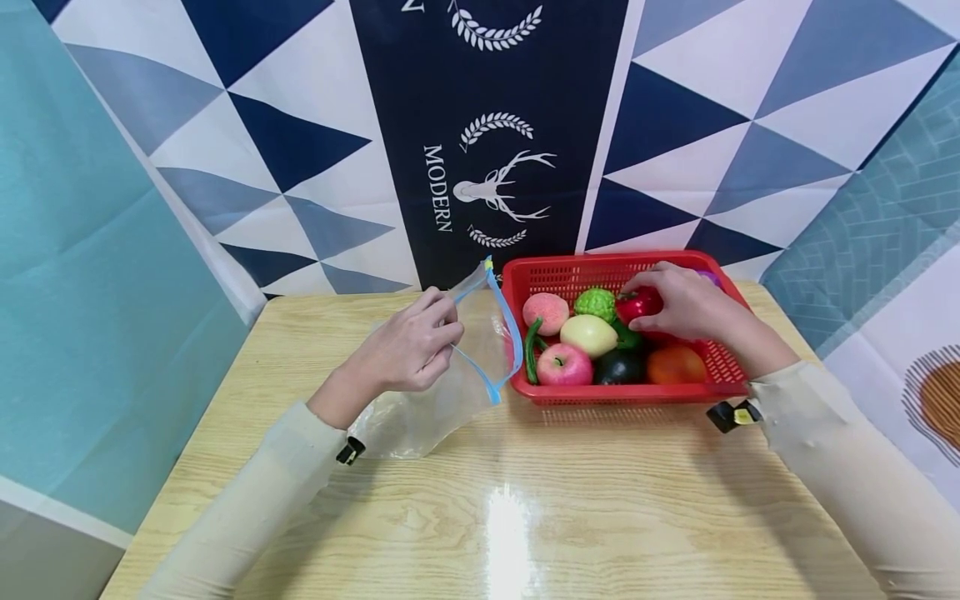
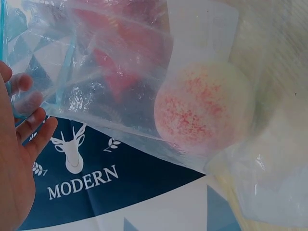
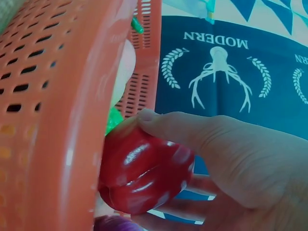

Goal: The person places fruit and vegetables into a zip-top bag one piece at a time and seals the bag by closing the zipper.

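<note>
My left hand (image 1: 408, 346) grips the edge of a clear zip bag (image 1: 457, 412), whose blue-rimmed mouth gapes toward the red basket (image 1: 626, 393). Through the plastic in the left wrist view shows a pale, pink-speckled peach (image 2: 199, 108). Over the right part of the basket, my right hand (image 1: 686, 304) holds a glossy red bell pepper (image 3: 147, 171), thumb on one side and fingers on the other. Close by the pepper lie a bumpy green fruit (image 1: 596, 304), a pale yellow fruit (image 1: 588, 335) and an orange-red round one (image 1: 677, 364).
The basket also bears a pink round fruit (image 1: 546, 313), a green chili (image 1: 532, 350), a pink apple (image 1: 564, 365), a dark fruit (image 1: 619, 367) and a purple item (image 1: 708, 277). It stands on a wooden table (image 1: 420, 517) against a patterned cloth backdrop (image 1: 487, 100).
</note>
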